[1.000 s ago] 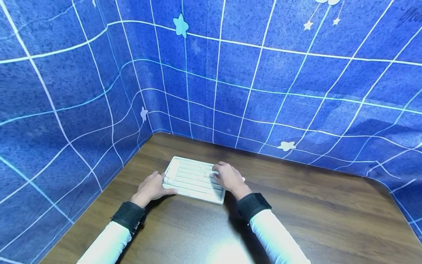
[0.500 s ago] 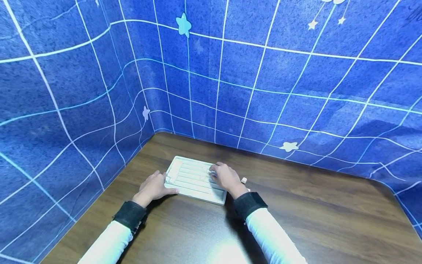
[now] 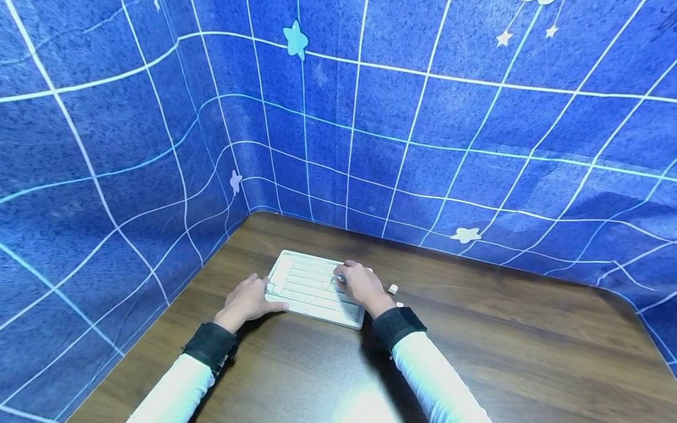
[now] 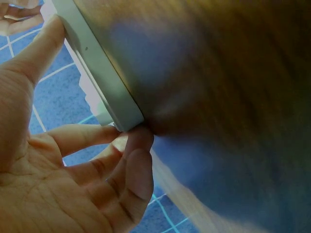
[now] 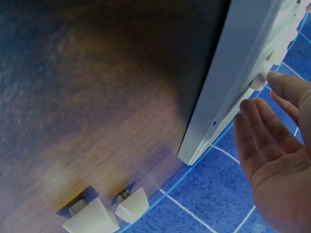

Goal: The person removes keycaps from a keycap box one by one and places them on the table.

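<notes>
A white rectangular keyboard-like tray [image 3: 312,276] with raised long bars lies on the table in the head view. My left hand [image 3: 245,302] grips its left end, thumb along the front side, fingers at the corner. In the left wrist view, the tray's plain side [image 4: 99,63] shows between thumb and fingers. My right hand [image 3: 362,285] is over the tray's right part, thumb and forefinger pinching a small white keycap [image 5: 259,81]; the other fingers are extended. Part of the grasp is hidden in the head view. Several small white pieces sit at the tray's left end.
Two loose white keycaps, one [image 5: 92,217] larger than the other keycap [image 5: 133,206], lie on the brown wooden table [image 3: 508,341] right of the tray. Blue cloth [image 3: 423,117] with a white grid hangs behind the table and along its left side.
My right hand has shifted slightly left over the tray, uncovering the loose keycaps beside its wrist. The left hand keeps its grip on the tray. The head view has shifted slightly.
</notes>
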A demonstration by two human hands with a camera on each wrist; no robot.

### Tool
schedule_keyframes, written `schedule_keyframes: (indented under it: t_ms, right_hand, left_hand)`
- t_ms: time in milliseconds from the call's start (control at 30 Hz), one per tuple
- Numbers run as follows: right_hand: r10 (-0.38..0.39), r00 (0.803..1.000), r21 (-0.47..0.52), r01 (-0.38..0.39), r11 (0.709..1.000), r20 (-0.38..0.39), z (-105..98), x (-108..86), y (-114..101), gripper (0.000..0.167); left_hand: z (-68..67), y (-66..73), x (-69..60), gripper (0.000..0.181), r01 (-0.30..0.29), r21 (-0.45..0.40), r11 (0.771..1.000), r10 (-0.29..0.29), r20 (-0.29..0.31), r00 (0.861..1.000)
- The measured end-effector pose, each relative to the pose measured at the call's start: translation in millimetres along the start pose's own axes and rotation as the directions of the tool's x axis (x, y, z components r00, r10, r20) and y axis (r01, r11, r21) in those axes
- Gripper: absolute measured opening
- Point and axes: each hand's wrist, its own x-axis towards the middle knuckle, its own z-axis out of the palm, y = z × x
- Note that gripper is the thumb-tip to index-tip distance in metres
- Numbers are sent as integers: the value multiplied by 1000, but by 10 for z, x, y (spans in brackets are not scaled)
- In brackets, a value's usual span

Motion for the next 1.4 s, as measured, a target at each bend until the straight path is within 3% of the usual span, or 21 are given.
schedule_keyframes:
  t_ms: [333, 600, 1400]
  right_hand:
    - [10, 999, -6, -10, 1000, 48, 42, 9, -6, 15]
    - [31, 999, -46, -29, 999, 40, 54, 35, -12, 11]
    - [23, 1000, -39, -23, 999, 13, 91, 37, -38, 12]
  left_hand:
    - [-3, 28, -14, 97, -4, 6, 1000, 4, -3, 1000]
    - [-27, 42, 0, 97, 6, 18, 1000, -6, -1, 1000]
    - [-18, 27, -26, 96, 7, 15, 1000, -7, 1, 1000]
